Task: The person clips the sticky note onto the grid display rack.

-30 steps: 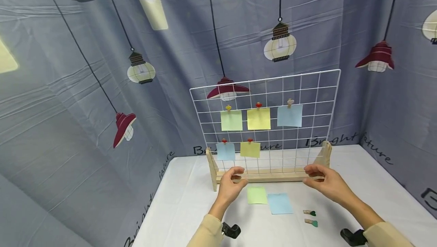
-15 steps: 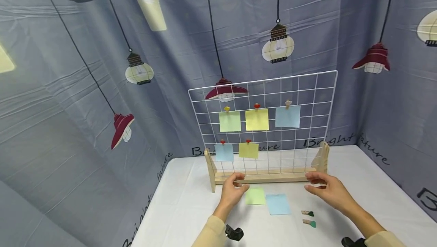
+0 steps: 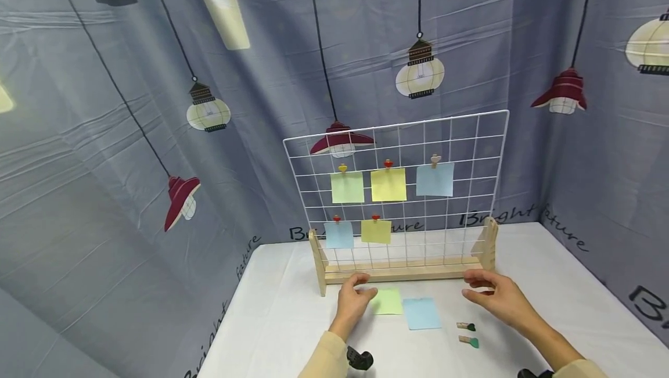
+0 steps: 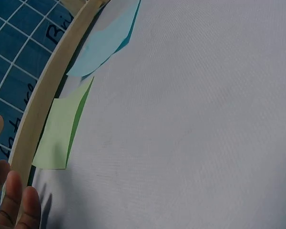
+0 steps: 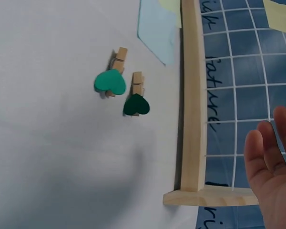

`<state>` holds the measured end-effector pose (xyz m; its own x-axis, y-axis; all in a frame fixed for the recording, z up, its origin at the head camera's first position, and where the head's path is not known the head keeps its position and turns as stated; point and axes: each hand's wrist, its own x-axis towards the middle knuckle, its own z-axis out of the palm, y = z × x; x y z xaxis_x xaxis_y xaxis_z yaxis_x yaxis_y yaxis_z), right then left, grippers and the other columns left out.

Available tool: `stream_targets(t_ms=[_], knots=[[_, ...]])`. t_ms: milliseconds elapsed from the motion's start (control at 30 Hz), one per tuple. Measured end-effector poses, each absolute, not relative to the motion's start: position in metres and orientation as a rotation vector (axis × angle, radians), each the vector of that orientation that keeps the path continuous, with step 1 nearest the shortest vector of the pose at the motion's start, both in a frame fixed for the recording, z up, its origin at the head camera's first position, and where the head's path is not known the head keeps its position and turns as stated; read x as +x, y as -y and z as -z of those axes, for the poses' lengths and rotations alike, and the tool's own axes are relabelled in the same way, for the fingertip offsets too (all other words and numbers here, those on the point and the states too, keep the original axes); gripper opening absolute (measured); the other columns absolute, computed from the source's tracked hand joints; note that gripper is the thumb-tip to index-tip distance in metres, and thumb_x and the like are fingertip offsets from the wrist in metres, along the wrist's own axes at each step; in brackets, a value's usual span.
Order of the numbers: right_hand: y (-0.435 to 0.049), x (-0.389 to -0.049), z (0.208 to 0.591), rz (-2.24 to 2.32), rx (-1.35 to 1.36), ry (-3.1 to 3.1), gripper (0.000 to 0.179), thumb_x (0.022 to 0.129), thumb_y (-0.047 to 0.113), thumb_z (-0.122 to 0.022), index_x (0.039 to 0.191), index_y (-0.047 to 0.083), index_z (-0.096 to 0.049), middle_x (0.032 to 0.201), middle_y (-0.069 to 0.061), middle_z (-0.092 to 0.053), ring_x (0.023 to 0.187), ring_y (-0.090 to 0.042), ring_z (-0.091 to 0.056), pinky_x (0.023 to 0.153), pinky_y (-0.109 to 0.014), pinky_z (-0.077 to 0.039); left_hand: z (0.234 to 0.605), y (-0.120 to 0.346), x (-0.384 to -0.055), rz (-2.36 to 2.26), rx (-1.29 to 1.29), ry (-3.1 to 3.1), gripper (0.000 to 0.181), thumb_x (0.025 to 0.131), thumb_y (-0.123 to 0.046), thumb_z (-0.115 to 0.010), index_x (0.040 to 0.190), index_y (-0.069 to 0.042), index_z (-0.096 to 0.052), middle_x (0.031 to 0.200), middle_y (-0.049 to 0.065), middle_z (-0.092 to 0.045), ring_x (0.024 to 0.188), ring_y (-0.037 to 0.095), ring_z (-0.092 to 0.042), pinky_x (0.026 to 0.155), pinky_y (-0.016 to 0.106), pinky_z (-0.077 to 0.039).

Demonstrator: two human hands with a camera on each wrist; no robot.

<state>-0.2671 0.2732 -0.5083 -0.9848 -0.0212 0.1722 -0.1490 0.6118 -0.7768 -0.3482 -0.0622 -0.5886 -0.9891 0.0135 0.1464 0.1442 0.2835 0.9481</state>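
My left hand hovers over the table beside a green sticky note, fingers relaxed and holding nothing. To that note's right lies a blue sticky note. My right hand is held above the table on the right, fingers loosely bent with nothing in them. Near it lie two small wooden clothespins with hearts, one dark green and one lighter green. Behind both hands stands a white wire grid in a wooden base.
Clipped on the grid's upper row are a green note, a yellow note and a blue note. Lower down hang another blue note and a yellow note. A lamp-patterned curtain surrounds the white table.
Both hands have lowered a little toward the table in front of the grid, and the head view has shifted slightly. The notes and clothespins stay where they were.
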Motion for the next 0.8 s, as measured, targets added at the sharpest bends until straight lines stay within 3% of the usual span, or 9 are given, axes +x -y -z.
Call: stream_targets(t_ms=[233, 367, 467, 600, 800], knots=[[-0.275, -0.263, 0.514, -1.331, 0.112, 2.717, 0.05, 0.09, 0.028, -0.08, 0.128, -0.001, -0.065, 0.124, -0.018, -0.07, 0.108, -0.031, -0.066, 0.082, -0.03, -0.057, 0.602, 0.064, -0.351, 1.868, -0.044, 2.405, 0.04, 0.088, -0.01, -0.08, 0.126, -0.004, -0.066, 0.124, 0.012, -0.066, 0.096, 0.019, -0.064, 0.075, 0.024, -0.054], [-0.277, -0.26, 0.515, -1.331, 0.105, 2.723, 0.049, 0.091, 0.028, -0.079, 0.128, -0.001, -0.065, 0.126, -0.019, -0.069, 0.11, -0.034, -0.066, 0.085, -0.036, -0.058, 0.605, 0.065, -0.352, 1.842, -0.04, 2.401, 0.04, 0.086, -0.007, -0.08, 0.124, -0.003, -0.067, 0.121, 0.011, -0.069, 0.108, 0.027, -0.065, 0.077, 0.025, -0.054], [-0.279, -0.258, 0.516, -1.333, 0.095, 2.732, 0.049, 0.091, 0.028, -0.079, 0.127, -0.001, -0.064, 0.126, -0.019, -0.069, 0.11, -0.032, -0.066, 0.083, -0.031, -0.057, 0.607, 0.067, -0.353, 1.813, -0.043, 2.416, 0.04, 0.085, -0.007, -0.081, 0.122, -0.003, -0.068, 0.118, 0.011, -0.07, 0.114, 0.029, -0.065, 0.079, 0.025, -0.054], [-0.281, -0.257, 0.518, -1.331, 0.077, 2.742, 0.049, 0.091, 0.027, -0.08, 0.128, -0.001, -0.064, 0.126, -0.018, -0.069, 0.11, -0.031, -0.066, 0.079, -0.023, -0.054, 0.608, 0.067, -0.354, 1.812, -0.064, 2.436, 0.039, 0.085, -0.007, -0.082, 0.121, -0.002, -0.068, 0.116, 0.011, -0.072, 0.111, 0.027, -0.067, 0.079, 0.024, -0.053], [-0.283, -0.254, 0.52, -1.346, 0.07, 2.738, 0.048, 0.09, 0.025, -0.08, 0.128, -0.001, -0.065, 0.126, -0.018, -0.069, 0.11, -0.03, -0.066, 0.079, -0.024, -0.055, 0.609, 0.065, -0.356, 1.764, -0.099, 2.459, 0.037, 0.083, -0.005, -0.083, 0.117, 0.001, -0.07, 0.108, 0.013, -0.074, 0.102, 0.028, -0.069, 0.077, 0.025, -0.053]])
